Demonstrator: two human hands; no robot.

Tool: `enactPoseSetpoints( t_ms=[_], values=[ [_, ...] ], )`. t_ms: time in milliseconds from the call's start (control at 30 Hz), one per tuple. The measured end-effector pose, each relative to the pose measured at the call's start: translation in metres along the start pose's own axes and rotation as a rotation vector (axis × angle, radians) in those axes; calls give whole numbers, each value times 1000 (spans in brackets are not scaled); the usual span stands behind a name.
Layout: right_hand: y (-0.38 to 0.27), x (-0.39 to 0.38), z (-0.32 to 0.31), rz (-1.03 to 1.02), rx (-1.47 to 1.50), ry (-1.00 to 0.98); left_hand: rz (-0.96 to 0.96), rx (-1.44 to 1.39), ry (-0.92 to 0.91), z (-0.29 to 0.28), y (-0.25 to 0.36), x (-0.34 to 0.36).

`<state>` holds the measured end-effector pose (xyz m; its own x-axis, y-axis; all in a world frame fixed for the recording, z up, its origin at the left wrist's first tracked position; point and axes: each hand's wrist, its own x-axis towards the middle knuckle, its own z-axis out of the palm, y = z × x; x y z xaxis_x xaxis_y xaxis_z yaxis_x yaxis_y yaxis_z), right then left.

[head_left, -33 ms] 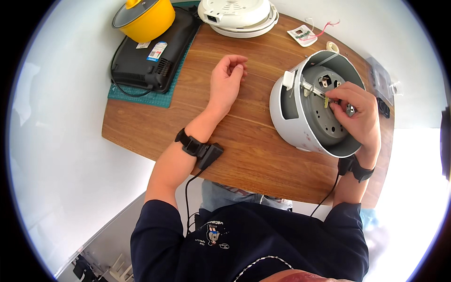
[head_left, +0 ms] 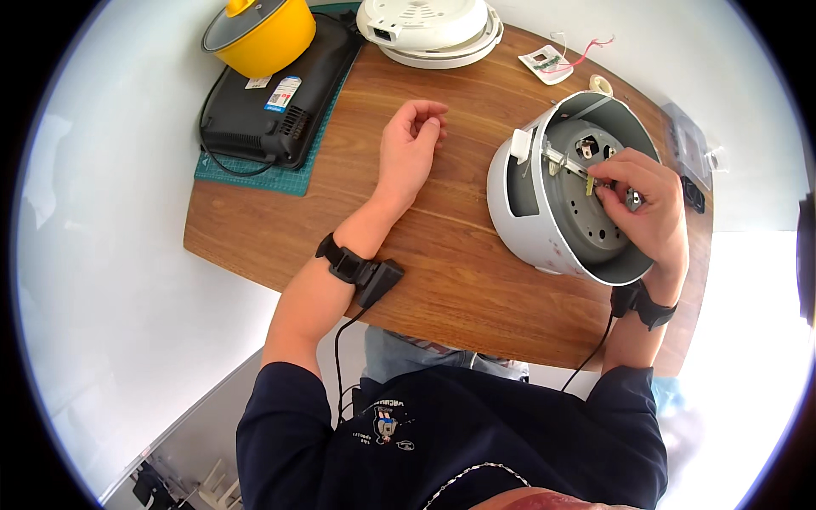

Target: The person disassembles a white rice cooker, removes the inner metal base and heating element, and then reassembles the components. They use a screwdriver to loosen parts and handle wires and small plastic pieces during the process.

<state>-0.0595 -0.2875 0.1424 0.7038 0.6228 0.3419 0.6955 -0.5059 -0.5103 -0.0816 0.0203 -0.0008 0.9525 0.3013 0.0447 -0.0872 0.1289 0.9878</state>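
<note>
A white, round rice-cooker-like housing (head_left: 531,242) lies at the right with its hollow underside facing up, showing a grey metal base (head_left: 586,217) with holes. My right hand (head_left: 642,200) reaches into it, thumb and fingers pinched on a thin metal lever (head_left: 571,163) that runs across the base. A small yellowish tab (head_left: 591,185) shows beside the fingertips; the fingers hide the lever's far end. A white plastic piece (head_left: 521,146) sits at the housing's rim. My left hand (head_left: 410,149) rests on the wooden table, loosely curled, thumb and forefinger apart, holding nothing.
At the far left a yellow pot (head_left: 272,42) stands on a black appliance (head_left: 255,110) over a green mat (head_left: 293,180). White round covers (head_left: 425,25) lie at the back, near a small panel with wires (head_left: 544,64) and a tape roll (head_left: 600,84). A clear case (head_left: 690,144) is far right.
</note>
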Motion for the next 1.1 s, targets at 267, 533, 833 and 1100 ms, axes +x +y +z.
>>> enactPoseSetpoints(
  t_ms=[267,533,833,1100],
  values=[
    [1,-2,-3,-1,39,-3,-4,183,-76,6,1,5],
    [-1,0,-8,-27,15,17,494,804,-548,69,15,95],
    [10,-3,-11,-76,-28,33,674,1026,-476,139,0,177],
    [16,-4,-5,-138,15,69,483,1233,-419,150,-31,206]
  ],
)
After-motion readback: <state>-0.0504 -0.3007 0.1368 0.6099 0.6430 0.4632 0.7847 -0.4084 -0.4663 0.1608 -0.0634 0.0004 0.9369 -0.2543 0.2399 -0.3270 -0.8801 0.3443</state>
